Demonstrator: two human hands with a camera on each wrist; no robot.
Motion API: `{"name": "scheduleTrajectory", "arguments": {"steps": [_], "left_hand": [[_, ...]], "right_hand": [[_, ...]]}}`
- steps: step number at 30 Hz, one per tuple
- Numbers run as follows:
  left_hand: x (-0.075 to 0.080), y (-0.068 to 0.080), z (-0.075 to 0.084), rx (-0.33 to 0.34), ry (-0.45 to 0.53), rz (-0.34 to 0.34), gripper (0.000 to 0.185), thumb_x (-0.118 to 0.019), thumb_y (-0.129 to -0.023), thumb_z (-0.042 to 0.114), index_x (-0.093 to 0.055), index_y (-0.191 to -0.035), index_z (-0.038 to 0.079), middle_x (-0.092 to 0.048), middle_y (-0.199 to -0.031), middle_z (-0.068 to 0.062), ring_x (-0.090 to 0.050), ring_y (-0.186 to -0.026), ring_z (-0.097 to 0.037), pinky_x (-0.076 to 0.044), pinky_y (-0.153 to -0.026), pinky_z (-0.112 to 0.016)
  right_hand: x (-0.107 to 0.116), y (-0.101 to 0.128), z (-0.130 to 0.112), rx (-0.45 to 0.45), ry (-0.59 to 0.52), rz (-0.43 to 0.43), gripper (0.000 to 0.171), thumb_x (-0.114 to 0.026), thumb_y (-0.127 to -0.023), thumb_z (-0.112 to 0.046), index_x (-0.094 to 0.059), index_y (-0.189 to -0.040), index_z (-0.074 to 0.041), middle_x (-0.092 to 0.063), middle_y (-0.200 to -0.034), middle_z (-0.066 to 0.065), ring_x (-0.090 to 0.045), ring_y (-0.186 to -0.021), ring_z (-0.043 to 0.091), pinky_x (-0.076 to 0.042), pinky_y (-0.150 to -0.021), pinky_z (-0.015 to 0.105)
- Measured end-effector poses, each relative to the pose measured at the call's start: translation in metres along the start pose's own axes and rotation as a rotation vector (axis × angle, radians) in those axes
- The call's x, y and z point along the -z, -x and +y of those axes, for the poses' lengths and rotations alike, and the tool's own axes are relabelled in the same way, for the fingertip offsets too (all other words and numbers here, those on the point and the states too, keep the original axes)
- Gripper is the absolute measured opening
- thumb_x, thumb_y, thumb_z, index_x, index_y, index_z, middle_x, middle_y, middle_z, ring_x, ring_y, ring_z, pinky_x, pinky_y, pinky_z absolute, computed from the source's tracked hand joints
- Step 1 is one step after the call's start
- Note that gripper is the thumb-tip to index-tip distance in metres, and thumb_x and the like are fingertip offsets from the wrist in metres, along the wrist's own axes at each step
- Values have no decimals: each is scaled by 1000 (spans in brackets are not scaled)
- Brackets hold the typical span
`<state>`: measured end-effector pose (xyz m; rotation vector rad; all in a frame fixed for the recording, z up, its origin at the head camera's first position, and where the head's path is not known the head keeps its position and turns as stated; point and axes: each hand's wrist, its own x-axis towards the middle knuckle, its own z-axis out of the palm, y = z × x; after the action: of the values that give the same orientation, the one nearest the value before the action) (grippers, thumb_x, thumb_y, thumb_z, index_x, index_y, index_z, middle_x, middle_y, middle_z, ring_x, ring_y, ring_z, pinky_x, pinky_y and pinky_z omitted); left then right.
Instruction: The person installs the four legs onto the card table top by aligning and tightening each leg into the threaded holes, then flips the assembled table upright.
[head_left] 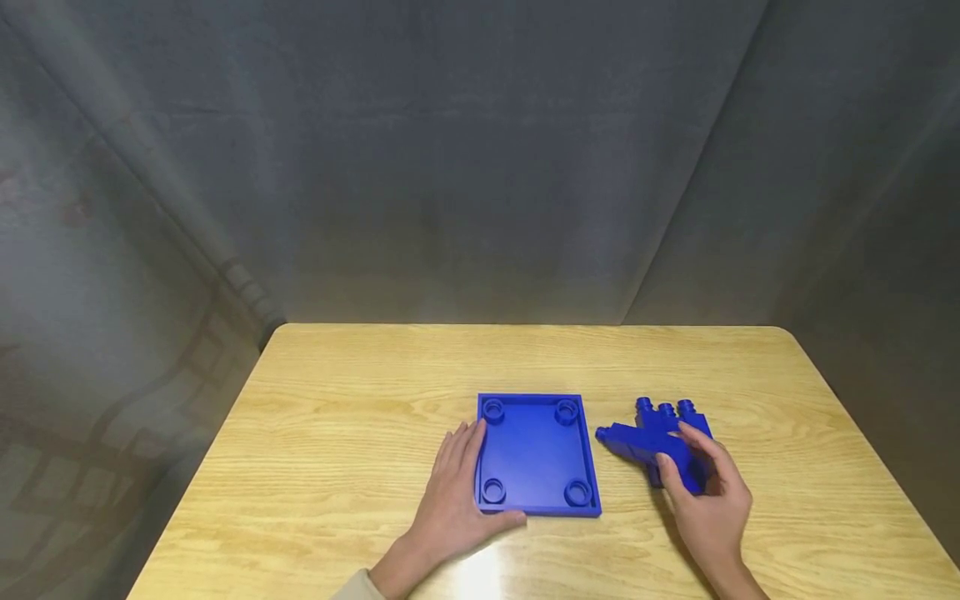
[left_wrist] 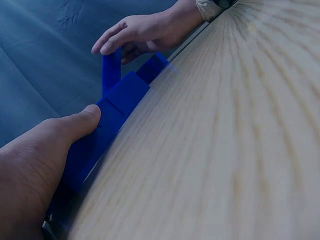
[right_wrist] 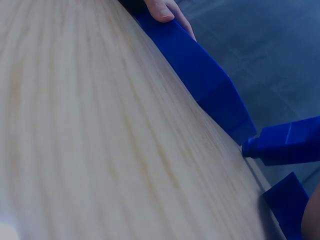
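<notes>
A square blue tray-like board (head_left: pixel 534 454) lies on the table with its raised rim and a round socket in each corner facing up. My left hand (head_left: pixel 453 504) rests around its near left corner, straight fingers along the left side and thumb against the front edge. To the right, my right hand (head_left: pixel 716 500) pinches a blue leg (head_left: pixel 636 442) between thumb and fingers. A threaded peg at the leg's end points toward the board. Behind and under it lie more blue legs (head_left: pixel 686 408), pegs pointing to the back, partly hidden by the hand.
The wooden table (head_left: pixel 337 417) spreads out around the board, with rounded far corners. Grey cloth (head_left: pixel 465 167) hangs behind the table and on both sides. A narrow strip of tabletop separates the board from the legs.
</notes>
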<state>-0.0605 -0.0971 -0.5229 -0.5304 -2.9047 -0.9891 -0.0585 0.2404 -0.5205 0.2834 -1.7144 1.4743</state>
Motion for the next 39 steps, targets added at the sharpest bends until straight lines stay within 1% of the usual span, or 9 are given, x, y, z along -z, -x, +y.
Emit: {"name": "scheduleTrajectory", "arguments": {"steps": [8,12,18,24,30,32,34,37,39], "left_hand": [[-1,-1,0,3,5,-4,139,-87,-76,78,-22,-178,9,-32,-179,-19,-25,-167,-43,-21,-135,-64],[0,1,0,9,8,-2,139,-88,-76,77,-23,-177,9,-32,-179,-20,-26,-167,-45,-22,-134,-65],[0,2,-1,16,11,3,139,-89,-75,77,-24,-177,9,-33,-179,-20,-26,-166,-44,-22,-134,-65],[-2,1,-1,19,22,2,140,-89,-74,76,-23,-178,10,-32,-179,-20,-25,-167,-45,-22,-134,-65],[-1,0,0,8,18,14,139,-90,-74,76,-23,-177,10,-32,-179,-20,-26,-167,-44,-22,-134,-64],[-1,1,0,4,15,16,139,-89,-74,76,-23,-177,9,-33,-179,-20,-26,-167,-44,-21,-134,-63],[-1,1,0,1,16,17,139,-89,-75,77,-23,-177,9,-33,-179,-20,-26,-167,-44,-21,-134,-63],[-1,1,-1,-4,17,21,139,-88,-75,77,-23,-177,9,-33,-179,-20,-26,-167,-44,-21,-134,-63],[-1,1,-2,-7,13,24,139,-88,-75,77,-23,-177,9,-33,-179,-20,-26,-167,-44,-21,-134,-63]], "right_hand": [[-1,-2,-7,-50,-207,55,52,-61,-78,40,-58,-129,32,-77,-122,12,-73,-115,16,-60,-102,18],[-5,-2,-8,-70,-326,95,50,-57,-80,42,-56,-129,34,-75,-121,17,-73,-114,20,-61,-103,23],[-12,-5,-12,-73,-416,152,45,-52,-81,45,-55,-125,38,-76,-119,23,-75,-112,23,-62,-104,27],[-26,-20,-20,-68,-466,116,39,-54,-81,44,-55,-120,39,-77,-118,26,-77,-113,25,-63,-101,28],[-51,-39,-28,-27,-515,53,34,-59,-83,40,-56,-117,39,-77,-116,27,-79,-104,22,-66,-90,23],[-60,-42,-29,-23,-508,43,34,-62,-84,38,-58,-118,37,-78,-116,25,-77,-97,17,-63,-78,16],[-69,-44,-30,-20,-484,39,34,-64,-83,36,-61,-117,34,-79,-116,22,-70,-84,10,-53,-62,11],[-81,-48,-31,-28,-421,25,35,-67,-83,33,-65,-117,30,-80,-115,16,-46,-61,5,-28,-46,14],[-89,-51,-33,-41,-381,5,35,-68,-83,32,-67,-117,28,-81,-114,13,-32,-58,4,-21,-45,14]]}}
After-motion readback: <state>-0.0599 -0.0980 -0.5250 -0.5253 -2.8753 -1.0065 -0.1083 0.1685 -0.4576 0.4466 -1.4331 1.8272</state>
